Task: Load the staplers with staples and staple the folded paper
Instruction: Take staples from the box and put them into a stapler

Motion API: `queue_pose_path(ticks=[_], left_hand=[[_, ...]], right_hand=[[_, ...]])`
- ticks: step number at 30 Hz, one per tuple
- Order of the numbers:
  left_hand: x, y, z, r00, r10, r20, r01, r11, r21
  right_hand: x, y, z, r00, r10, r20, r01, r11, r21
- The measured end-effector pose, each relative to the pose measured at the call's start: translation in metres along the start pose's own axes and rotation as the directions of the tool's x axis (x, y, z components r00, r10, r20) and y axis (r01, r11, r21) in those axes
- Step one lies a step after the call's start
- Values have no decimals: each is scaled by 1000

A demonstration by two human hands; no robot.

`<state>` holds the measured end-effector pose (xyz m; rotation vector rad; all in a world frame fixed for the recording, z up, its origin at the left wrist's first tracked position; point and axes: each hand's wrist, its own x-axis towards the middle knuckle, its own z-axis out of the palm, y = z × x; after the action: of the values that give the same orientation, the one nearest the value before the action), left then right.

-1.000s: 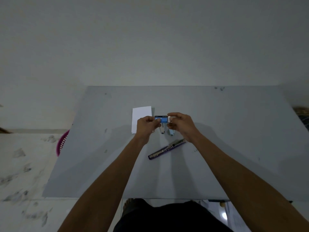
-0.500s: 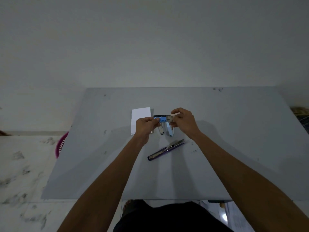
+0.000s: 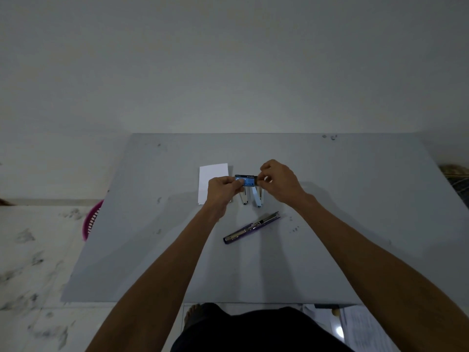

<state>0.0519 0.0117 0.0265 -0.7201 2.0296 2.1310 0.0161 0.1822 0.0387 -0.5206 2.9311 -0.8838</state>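
The left hand (image 3: 221, 189) and right hand (image 3: 278, 182) pinch a small blue staple box (image 3: 245, 180) between them, above two pale staplers (image 3: 256, 198) on the grey surface (image 3: 355, 224); folded white paper (image 3: 212, 174) lies just left, before a plain wall.

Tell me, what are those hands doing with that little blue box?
A person holds a small blue staple box above a grey table. The left hand grips one end; the right hand's fingers pinch the other end, apparently opening it. Below it, two small pale staplers and an opened purple stapler lie untouched on the table, with folded white paper beside them. Nothing looks stapled yet.
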Motion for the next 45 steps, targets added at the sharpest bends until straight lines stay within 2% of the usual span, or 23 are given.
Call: queue_pose_path(ticks=[5,8,11,14,16,18,20,25,27,29,32,37,45], left_hand=[[-2,3,2,1000,12,25,-12,1000,-3],[-3,3,2,1000,11,15,-11,1000,-9],[-1,2,-1,1000,-2,-8,2,1000,-30],[1,3,-5,1000,-19,-23,17,997,-78],[1,4,-6,1000,-21,-20,19,994,-105],[1,5,-7,1000,-16,-13,14,992,-122],[1,6,-6,1000,-12,-9,11,992,-129],[1,9,-6,1000,-7,5,8,991,-133],[1,9,-6,1000,-7,7,8,991,-134],[1,10,-7,1000,-4,-4,4,989,-147],[1,10,-9,1000,5,-28,-10,985,-171],[-3,11,-13,1000,31,3,-31,994,-107],[-4,2,-35,999,0,-52,-4,997,-76]], right_hand=[[2,-6,-4,997,-67,47,75,980,-185],[0,-9,-4,995,-98,33,102,975,-198],[-2,-9,-6,994,-86,-63,79,992,-100],[-3,-9,-8,979,129,-157,-96,975,201],[-2,-8,-8,926,359,-116,-257,826,503],[-1,-7,-7,858,513,21,-366,581,727],[-1,-8,-5,813,566,140,-426,412,806],[0,-13,2,758,571,315,-487,175,856],[2,-14,5,768,538,348,-468,100,878],[3,-15,8,790,506,346,-455,106,884],[5,-16,13,819,483,310,-451,208,868],[8,-23,16,844,425,328,-461,261,848],[11,-33,32,841,373,391,-519,353,779]])
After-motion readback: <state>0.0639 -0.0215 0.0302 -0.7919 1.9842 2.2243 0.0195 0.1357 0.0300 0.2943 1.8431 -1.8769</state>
